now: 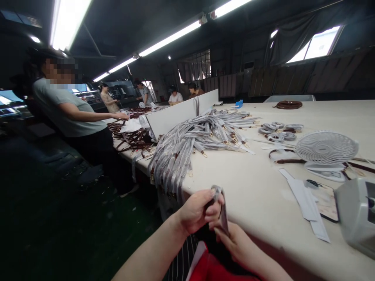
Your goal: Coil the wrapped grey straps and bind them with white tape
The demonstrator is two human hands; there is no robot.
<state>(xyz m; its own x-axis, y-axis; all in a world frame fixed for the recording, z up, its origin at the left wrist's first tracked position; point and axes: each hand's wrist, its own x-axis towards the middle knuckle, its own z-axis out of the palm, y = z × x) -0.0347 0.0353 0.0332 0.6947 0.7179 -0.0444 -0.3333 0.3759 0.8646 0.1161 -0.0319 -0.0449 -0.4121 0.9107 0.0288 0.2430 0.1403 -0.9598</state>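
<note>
My left hand [197, 210] is closed around the top of a grey strap [222, 205], thumb pressed on its folded end, just off the near edge of the white table [258, 191]. Below it, my right hand [234, 240] pinches the same strap lower down, against dark clothing in my lap. A big pile of grey straps with metal clasps [190, 142] lies on the table beyond my hands, some draping over the edge.
A small white fan [326, 150], white paper strips [304, 201] and coiled straps [277, 132] lie to the right. A white divider board [181, 113] stands upright. A person in a pale shirt [73, 117] works on brown straps [131, 138] at left; others sit farther back.
</note>
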